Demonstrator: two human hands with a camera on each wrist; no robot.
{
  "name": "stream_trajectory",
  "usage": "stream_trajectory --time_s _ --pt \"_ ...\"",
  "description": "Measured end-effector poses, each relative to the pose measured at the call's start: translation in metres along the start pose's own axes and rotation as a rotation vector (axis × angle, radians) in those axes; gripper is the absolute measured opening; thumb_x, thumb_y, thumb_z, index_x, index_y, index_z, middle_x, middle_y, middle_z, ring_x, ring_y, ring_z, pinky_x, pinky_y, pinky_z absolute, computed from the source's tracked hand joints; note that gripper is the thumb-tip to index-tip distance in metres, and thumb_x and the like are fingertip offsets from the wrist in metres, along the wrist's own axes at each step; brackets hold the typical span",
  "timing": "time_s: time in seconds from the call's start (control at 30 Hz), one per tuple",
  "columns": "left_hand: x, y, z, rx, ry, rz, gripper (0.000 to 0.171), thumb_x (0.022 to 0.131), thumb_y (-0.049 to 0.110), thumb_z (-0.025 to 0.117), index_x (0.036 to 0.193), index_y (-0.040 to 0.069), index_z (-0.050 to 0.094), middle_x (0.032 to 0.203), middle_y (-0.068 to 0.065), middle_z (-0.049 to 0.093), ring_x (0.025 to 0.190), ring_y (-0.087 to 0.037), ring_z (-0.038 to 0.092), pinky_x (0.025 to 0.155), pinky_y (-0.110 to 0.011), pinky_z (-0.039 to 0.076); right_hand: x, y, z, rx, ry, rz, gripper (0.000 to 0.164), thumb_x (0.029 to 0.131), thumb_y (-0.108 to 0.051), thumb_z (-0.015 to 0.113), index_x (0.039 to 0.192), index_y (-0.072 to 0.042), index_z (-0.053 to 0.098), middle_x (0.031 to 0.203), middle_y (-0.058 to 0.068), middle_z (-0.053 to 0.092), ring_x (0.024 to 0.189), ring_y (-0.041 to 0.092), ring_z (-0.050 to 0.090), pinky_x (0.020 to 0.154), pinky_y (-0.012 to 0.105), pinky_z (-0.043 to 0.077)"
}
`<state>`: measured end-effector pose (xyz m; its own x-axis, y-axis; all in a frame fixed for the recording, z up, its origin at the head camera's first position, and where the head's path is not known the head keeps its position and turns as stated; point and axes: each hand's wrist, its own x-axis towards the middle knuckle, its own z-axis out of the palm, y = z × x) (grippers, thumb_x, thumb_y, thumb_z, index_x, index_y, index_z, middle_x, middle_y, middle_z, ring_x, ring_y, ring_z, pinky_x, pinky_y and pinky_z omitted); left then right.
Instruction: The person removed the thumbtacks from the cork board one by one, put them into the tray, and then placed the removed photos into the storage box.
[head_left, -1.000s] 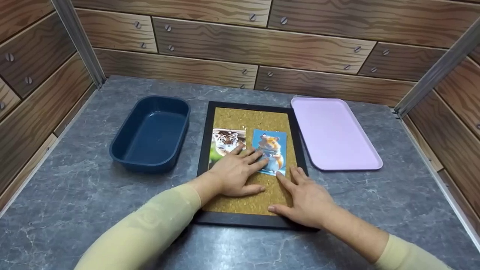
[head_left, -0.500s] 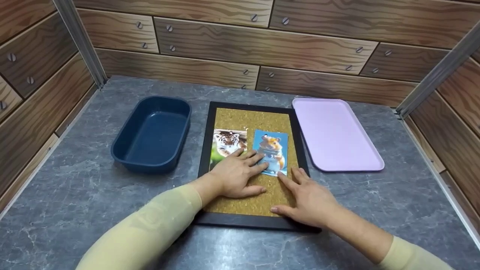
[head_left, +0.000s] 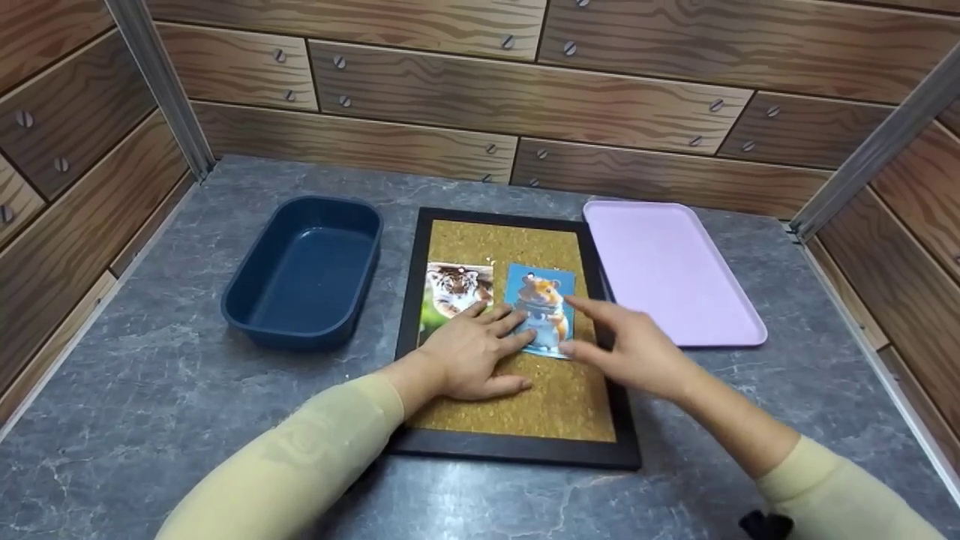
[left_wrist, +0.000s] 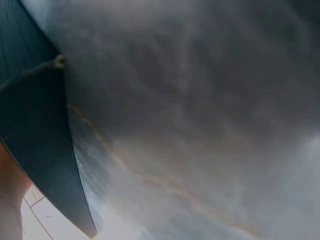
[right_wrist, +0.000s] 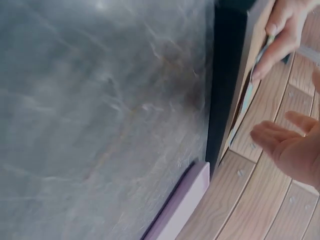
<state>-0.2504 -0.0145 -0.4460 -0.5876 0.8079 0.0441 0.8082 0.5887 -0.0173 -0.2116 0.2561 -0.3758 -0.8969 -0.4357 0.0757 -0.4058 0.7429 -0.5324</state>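
A cork board [head_left: 517,401] in a black frame [head_left: 517,448] lies on the table. Two pictures rest on it: a tiger picture [head_left: 457,287] on the left and a hamster picture [head_left: 538,291] on the right, each with a small pin at its top. My left hand [head_left: 472,356] lies flat across the cork, fingers spread over the lower tiger picture and the hamster picture's left edge. My right hand [head_left: 637,349] hovers at the hamster picture's right side, fingers extended and thumb apart. In the right wrist view, a gap separates the right hand [right_wrist: 295,147] from the board.
A deep navy-blue bin [head_left: 304,330] stands left of the board. To the right, a flat lilac tray [head_left: 671,270] sits close against the frame. Wood-patterned panels [head_left: 480,90] enclose the marbled grey table [head_left: 172,390] at the back and sides.
My right hand has lifted off the board's lower right and moved up beside the hamster picture. My left hand keeps its place on the board.
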Motion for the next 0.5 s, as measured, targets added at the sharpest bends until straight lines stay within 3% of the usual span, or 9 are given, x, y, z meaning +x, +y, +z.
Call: stream_trajectory --time_s 0.2,0.5 --pt "-0.002 0.000 0.003 0.004 0.021 0.002 0.083 0.104 0.076 0.028 0.167 0.022 0.038 0.172 -0.009 0.032 0.157 -0.029 0.032 0.126 -0.054 0.026 0.023 0.009 -0.008 0.264 0.058 0.024 0.061 0.102 -0.030 0.075 0.153 -0.004 0.056 0.147 0.019 0.062 0.133 0.037 0.062 0.109 0.049 0.051" --pt "-0.001 -0.001 -0.001 -0.021 -0.013 0.001 0.082 0.105 0.075 0.030 0.168 0.022 0.036 0.173 -0.009 0.029 0.159 -0.028 0.029 0.128 -0.053 0.022 0.058 0.024 -0.013 0.514 0.169 0.050 0.047 0.103 -0.016 0.072 0.145 0.003 0.061 0.136 0.024 0.067 0.120 0.022 0.068 0.100 0.024 0.054"
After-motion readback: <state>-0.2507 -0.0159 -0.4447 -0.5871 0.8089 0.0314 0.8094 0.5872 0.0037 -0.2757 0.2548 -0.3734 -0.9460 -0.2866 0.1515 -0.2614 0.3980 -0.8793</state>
